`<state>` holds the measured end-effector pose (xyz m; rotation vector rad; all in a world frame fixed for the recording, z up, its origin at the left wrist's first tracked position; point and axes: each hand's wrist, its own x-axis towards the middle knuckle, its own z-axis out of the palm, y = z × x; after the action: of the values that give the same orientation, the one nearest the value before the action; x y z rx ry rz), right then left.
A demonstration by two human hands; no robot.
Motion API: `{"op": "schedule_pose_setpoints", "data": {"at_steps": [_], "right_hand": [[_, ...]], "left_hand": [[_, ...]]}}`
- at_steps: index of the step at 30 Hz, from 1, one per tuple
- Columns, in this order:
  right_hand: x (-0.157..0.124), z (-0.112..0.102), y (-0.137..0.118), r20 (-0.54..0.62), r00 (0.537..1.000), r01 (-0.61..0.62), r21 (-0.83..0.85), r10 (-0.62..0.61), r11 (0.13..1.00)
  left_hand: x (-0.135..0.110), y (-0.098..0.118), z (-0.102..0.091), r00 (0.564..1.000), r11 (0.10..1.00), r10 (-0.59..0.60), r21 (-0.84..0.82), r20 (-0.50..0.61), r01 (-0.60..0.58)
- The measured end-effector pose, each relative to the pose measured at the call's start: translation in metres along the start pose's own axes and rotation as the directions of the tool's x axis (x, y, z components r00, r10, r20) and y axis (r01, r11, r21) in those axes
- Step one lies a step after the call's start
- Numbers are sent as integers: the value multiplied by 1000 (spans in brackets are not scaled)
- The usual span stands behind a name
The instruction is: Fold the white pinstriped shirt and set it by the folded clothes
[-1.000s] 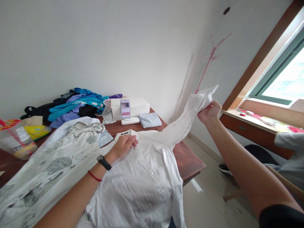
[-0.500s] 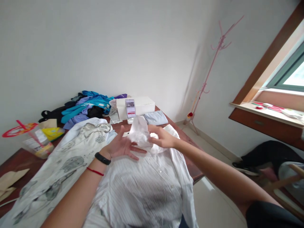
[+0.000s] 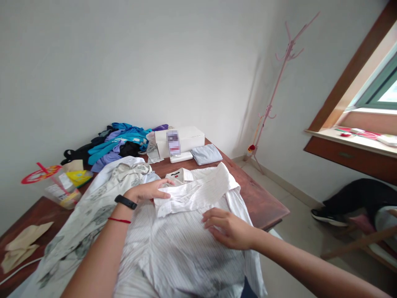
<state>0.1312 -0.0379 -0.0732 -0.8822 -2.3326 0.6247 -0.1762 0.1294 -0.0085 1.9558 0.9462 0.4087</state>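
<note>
Head view: the white box (image 3: 194, 140) looks shut, hiding any contents; the clear container (image 3: 58, 193) at left carries a label too small to read. The phone-like screen (image 3: 173, 143) against the box is blurred out, and the collar tag (image 3: 175, 174) is illegible. The striped shirt (image 3: 186, 244) lies on the brown table (image 3: 260, 199), one sleeve (image 3: 201, 189) folded across its chest. The left hand (image 3: 148, 191) touches the cuff, though I cannot tell whether it pinches; the right hand (image 3: 230, 229), loosely curled, grasps nothing. A pink coat stand (image 3: 280, 78) occupies the corner.
</note>
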Motion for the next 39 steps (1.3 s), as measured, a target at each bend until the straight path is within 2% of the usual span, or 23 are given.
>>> {"op": "schedule_pose_setpoints", "data": {"at_steps": [3,6,10,16,18,20,23,26,30,31,36,39], "right_hand": [[-11,2,2,121,989,-68,-99,80,993],[-10,-4,20,78,971,-207,-187,225,960],[-2,-11,45,-10,924,-367,-301,382,880],[0,-12,53,-12,954,-272,-460,301,845],[0,-17,57,-75,929,-355,-457,362,816],[2,-24,62,-163,872,-487,-392,462,781],[4,-33,71,-229,804,-594,-268,548,758],[7,-32,77,-228,788,-615,-263,571,744],[12,-19,80,-168,740,-667,-310,652,677],[14,-15,81,-170,743,-666,-286,647,689],[20,-16,88,-221,836,-533,-107,502,839],[21,-23,94,-195,838,-531,-74,511,844]], "left_hand": [[0,25,1,994,959,73,-278,84,-46],[-2,48,0,997,848,76,-527,20,-54],[-8,67,-6,997,816,-17,-577,-80,-32],[-23,75,-17,959,801,-78,-590,-274,-103],[-29,74,-19,951,810,-88,-577,-296,-105],[-35,70,-21,954,835,-104,-546,-281,-70],[-43,60,-24,964,888,-171,-455,-202,62],[-51,48,-24,959,929,-247,-315,-138,194],[-61,30,-23,950,934,-296,-238,-101,266],[-63,26,-23,943,930,-315,-232,-108,285],[-75,12,-28,892,896,-413,-256,-184,362],[-83,8,-36,888,879,-424,-318,-181,355]]}}
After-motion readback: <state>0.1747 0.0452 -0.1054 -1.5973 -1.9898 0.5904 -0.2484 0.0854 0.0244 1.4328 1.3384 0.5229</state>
